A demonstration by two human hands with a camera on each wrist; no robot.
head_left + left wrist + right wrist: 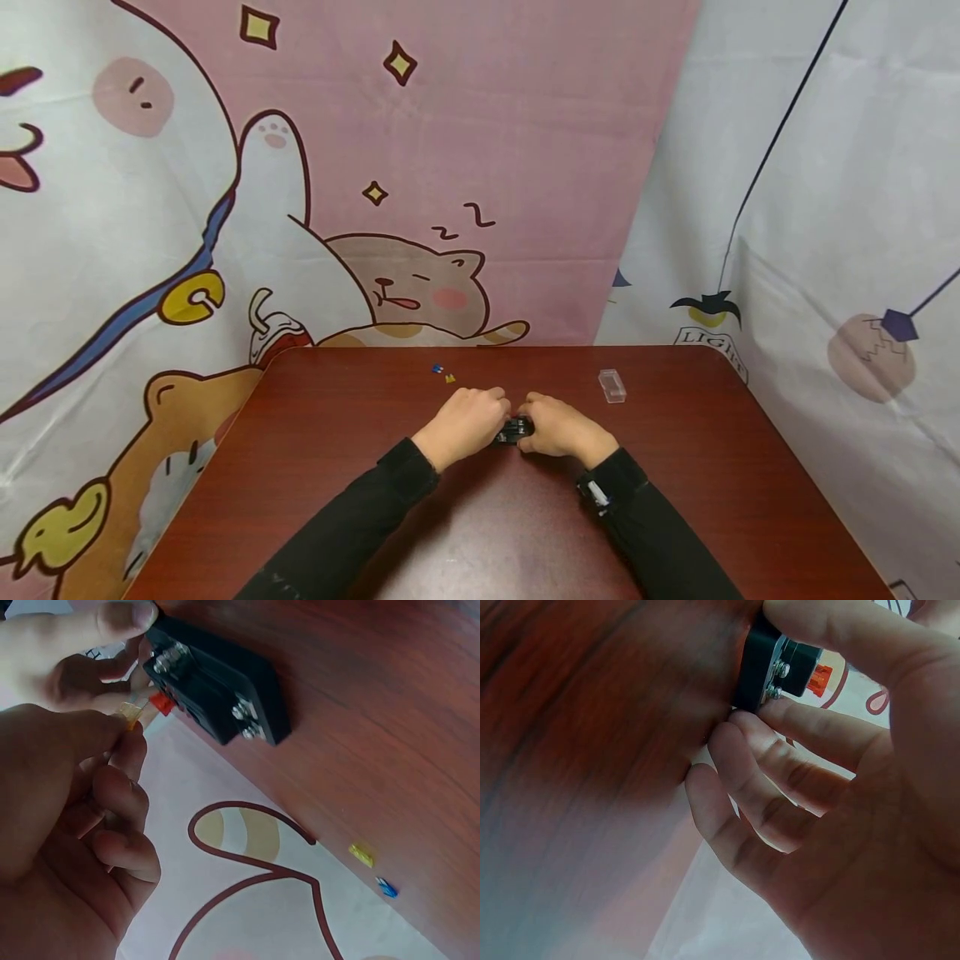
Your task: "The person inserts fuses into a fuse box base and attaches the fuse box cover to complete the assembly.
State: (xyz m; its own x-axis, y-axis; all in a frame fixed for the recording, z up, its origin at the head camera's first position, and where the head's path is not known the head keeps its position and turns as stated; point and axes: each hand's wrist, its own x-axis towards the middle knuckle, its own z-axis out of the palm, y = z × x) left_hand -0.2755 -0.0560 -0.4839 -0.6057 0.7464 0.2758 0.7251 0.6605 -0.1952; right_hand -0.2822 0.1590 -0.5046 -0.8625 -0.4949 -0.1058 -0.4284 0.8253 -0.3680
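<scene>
Logged block (221, 667) as black and boxy, with two groups of bright metal screws (172, 658) and red piece (161, 703) at its side. Found it at table (337, 417), between left hand (467, 423) and right hand (562, 427) — could not tell whether resting or lifted. Noted it in grasp of right fingers; noted amber, partly clear piece (130, 714) in pinch of left. Made out amber piece in left wrist view, not in head view — saw clear box (612, 386) in head view alone.
</scene>
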